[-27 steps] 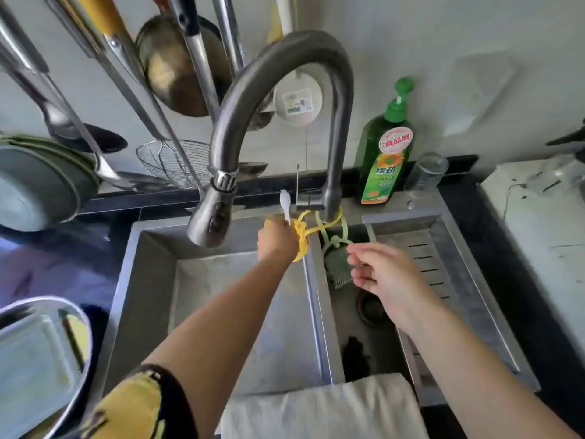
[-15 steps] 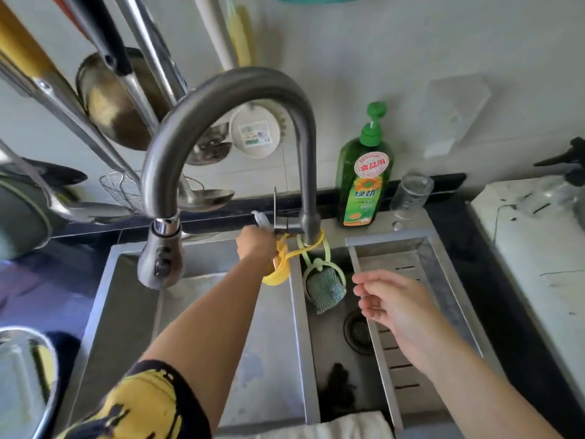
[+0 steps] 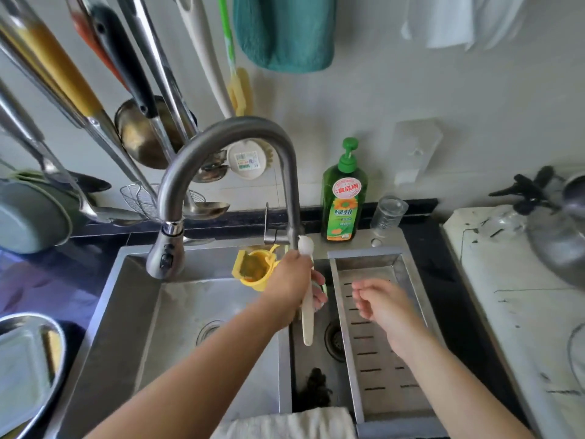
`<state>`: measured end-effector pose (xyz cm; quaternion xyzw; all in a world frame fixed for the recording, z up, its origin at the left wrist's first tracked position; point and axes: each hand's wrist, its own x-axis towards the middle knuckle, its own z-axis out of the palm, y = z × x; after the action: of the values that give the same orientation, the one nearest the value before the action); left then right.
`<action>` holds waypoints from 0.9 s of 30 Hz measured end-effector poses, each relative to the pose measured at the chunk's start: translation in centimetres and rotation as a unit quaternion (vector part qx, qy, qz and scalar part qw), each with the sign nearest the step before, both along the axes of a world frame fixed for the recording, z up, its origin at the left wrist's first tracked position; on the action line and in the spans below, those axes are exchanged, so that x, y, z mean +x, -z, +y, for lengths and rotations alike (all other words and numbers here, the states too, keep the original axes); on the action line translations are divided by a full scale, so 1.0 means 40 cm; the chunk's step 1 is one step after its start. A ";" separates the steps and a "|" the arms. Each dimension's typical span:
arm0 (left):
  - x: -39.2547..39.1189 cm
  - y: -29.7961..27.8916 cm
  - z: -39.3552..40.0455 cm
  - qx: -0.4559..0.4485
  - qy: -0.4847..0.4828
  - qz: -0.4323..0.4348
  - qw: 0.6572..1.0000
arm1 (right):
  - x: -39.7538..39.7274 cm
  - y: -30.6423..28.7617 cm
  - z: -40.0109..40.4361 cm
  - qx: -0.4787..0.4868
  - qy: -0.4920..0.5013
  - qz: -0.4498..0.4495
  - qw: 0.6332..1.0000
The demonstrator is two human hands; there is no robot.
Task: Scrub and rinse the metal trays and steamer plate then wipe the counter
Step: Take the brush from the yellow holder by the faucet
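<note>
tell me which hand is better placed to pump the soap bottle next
Right, probably. The right hand hangs open and empty over the slotted rack, nearer the soap bottle. The left hand grips a white brush handle by the faucet.

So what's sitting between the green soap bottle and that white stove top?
In the head view, a small clear glass stands between the green soap bottle and the white stove top, on the sink's back ledge.

Bright daylight, perhaps slight edge blur
</note>
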<state>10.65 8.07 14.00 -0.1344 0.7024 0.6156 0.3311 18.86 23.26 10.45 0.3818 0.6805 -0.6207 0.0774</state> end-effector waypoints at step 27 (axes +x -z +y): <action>-0.218 -0.147 0.244 0.126 -0.061 -0.017 0.990 | -0.547 -0.269 0.210 0.099 -0.124 0.074 0.985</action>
<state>1.93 17.83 19.88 -0.1442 0.6041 0.7158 0.3192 -3.02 31.65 21.19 0.2533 0.7845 -0.5623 0.0648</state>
